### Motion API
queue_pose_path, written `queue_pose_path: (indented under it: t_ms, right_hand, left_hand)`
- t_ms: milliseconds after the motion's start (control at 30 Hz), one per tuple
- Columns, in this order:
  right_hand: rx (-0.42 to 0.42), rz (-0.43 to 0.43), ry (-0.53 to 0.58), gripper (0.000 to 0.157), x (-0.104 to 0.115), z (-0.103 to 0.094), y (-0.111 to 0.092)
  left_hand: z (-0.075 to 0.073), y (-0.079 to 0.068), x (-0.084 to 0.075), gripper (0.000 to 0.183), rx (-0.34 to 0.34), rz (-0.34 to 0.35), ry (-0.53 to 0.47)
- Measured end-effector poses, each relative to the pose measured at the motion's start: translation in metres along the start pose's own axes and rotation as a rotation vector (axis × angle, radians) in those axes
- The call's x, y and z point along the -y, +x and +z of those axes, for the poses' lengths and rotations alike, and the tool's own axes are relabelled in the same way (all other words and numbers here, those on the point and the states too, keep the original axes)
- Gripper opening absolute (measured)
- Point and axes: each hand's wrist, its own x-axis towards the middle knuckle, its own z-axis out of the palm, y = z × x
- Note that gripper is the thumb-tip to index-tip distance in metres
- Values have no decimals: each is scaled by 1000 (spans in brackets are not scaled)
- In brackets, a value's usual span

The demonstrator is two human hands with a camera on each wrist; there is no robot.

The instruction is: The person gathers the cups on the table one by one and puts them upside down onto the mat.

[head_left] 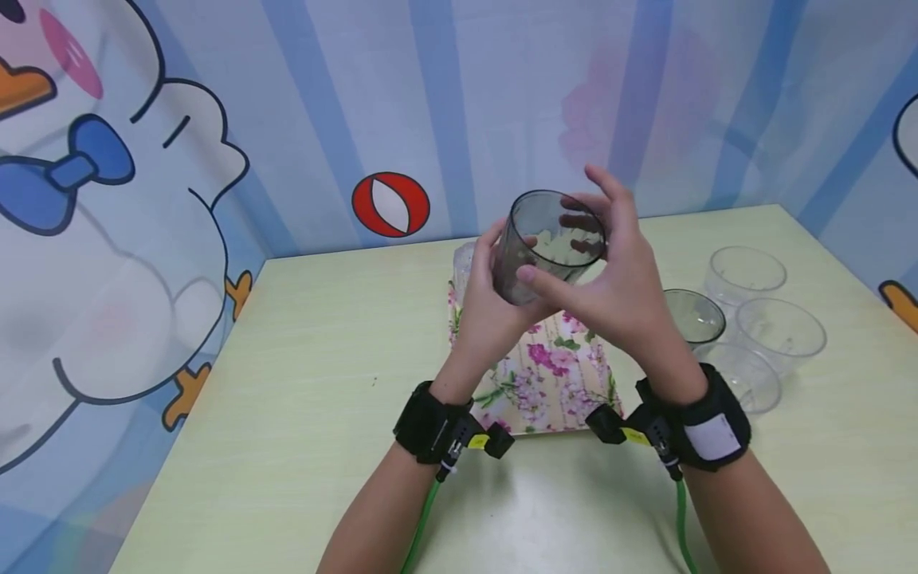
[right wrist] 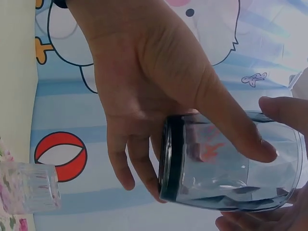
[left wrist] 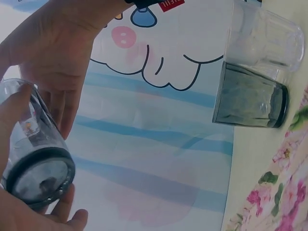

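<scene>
A smoky grey see-through cup (head_left: 512,263) is held up over the table, tilted with its mouth toward the head camera. My left hand (head_left: 488,315) grips it around the lower part; in the right wrist view the left thumb lies along its side, near the thick dark base. My right hand (head_left: 620,279) holds it near the rim, thumb on the near side and fingers on the far side, index finger raised. In the left wrist view the cup (left wrist: 41,168) shows its round base, with the left hand's fingers beside it.
Below lies a floral-patterned mat or board (head_left: 545,375), with a clear cup (head_left: 461,259) at its back left corner. On the right stand another smoky cup (head_left: 694,317) and several clear cups (head_left: 782,327). A cartoon-printed curtain (head_left: 373,104) backs the table (head_left: 323,359).
</scene>
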Motion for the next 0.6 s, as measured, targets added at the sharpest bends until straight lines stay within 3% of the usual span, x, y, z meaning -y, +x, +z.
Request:
queue_pose_path:
  t_ms: [200, 500, 533, 600]
  right_hand:
    - [10, 26, 48, 92, 2, -5, 1]
    - [17, 38, 66, 86, 2, -7, 1]
    - [19, 34, 67, 84, 1, -7, 1]
    - [24, 25, 74, 82, 0, -8, 1]
  left_hand:
    - [-2, -2, -6, 99, -87, 11, 53]
    - [-6, -2, -8, 101, -96, 101, -31]
    - [-6, 2, 3, 104, -99, 131, -40]
    - [-7, 2, 4, 103, -101, 165, -52]
